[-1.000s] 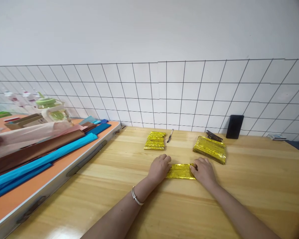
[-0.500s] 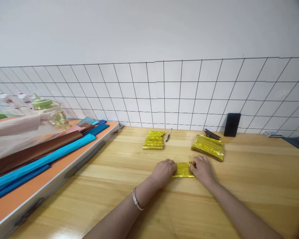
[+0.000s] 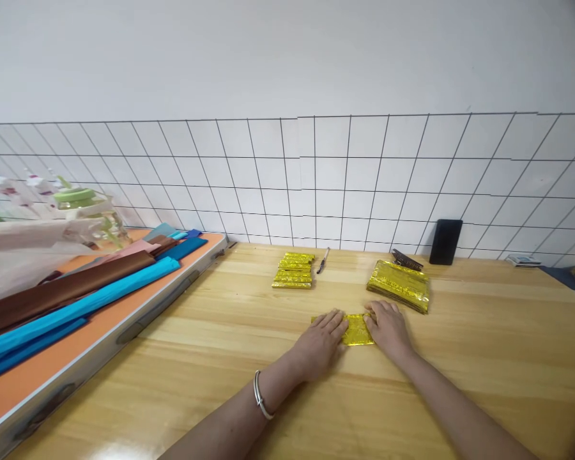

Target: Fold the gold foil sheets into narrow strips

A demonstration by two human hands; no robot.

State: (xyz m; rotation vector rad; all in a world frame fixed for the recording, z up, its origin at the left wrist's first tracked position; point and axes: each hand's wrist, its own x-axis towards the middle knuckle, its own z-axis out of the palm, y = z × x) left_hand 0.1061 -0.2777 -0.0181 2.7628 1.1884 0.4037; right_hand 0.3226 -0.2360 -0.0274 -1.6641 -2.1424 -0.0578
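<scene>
Left hand (image 3: 320, 342): since the earlier frame our fingers have straightened from a curl and now lie flat across the foil.
Right hand (image 3: 388, 326): our thumb and bent fingers touch its right end; whether they pinch, we cannot tell.
Gold foil (image 3: 358, 331): one piece, on the table (image 3: 211, 338) beneath our two hands; we judge it light, thin, slippery and easily creased, best taken by its short ends.
Farther out: one foil stack (image 3: 397, 285), layers too fine to count; several folded strips (image 3: 292, 276); one pen (image 3: 322, 261); one black phone (image 3: 445, 242).
</scene>
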